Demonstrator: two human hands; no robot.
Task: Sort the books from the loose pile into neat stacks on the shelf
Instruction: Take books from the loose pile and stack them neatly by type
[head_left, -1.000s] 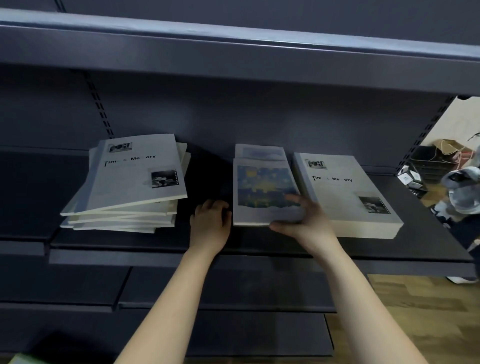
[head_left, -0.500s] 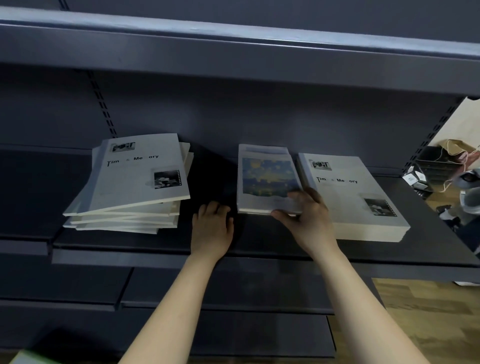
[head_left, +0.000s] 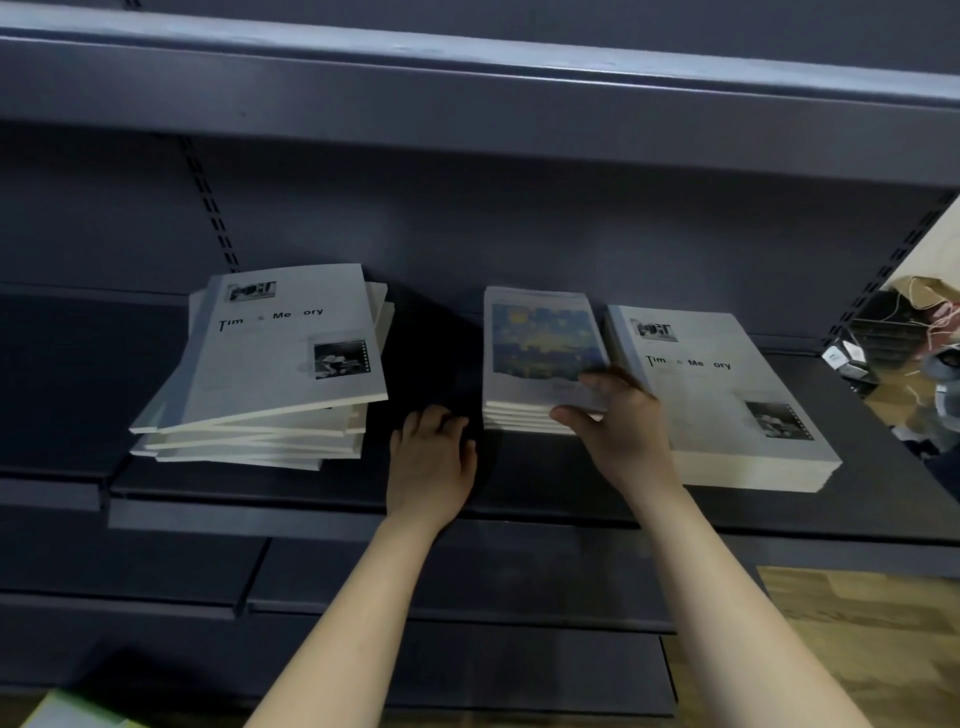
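On the dark shelf (head_left: 291, 499) lies a loose, skewed pile of white books (head_left: 270, 374) at the left. In the middle sits a neat stack topped by a book with a blue and yellow cover (head_left: 540, 348). A squared stack of white books (head_left: 727, 400) stands right beside it. My right hand (head_left: 618, 426) grips the front right corner of the blue-covered stack, thumb at its front edge, fingers on the top cover. Just left of that stack, my left hand (head_left: 434, 457) rests flat on the shelf, holding nothing.
An upper shelf (head_left: 467, 88) overhangs the books. Lower shelves (head_left: 363, 623) run below the working shelf. Past the shelf's right end are a wooden floor (head_left: 857, 623) and cluttered bags and boxes (head_left: 904, 332). A green object (head_left: 67, 712) peeks in at the bottom left.
The blue-covered book has been pushed back into line on its stack. My right hand slid to its front right corner. My left hand stayed on the shelf.
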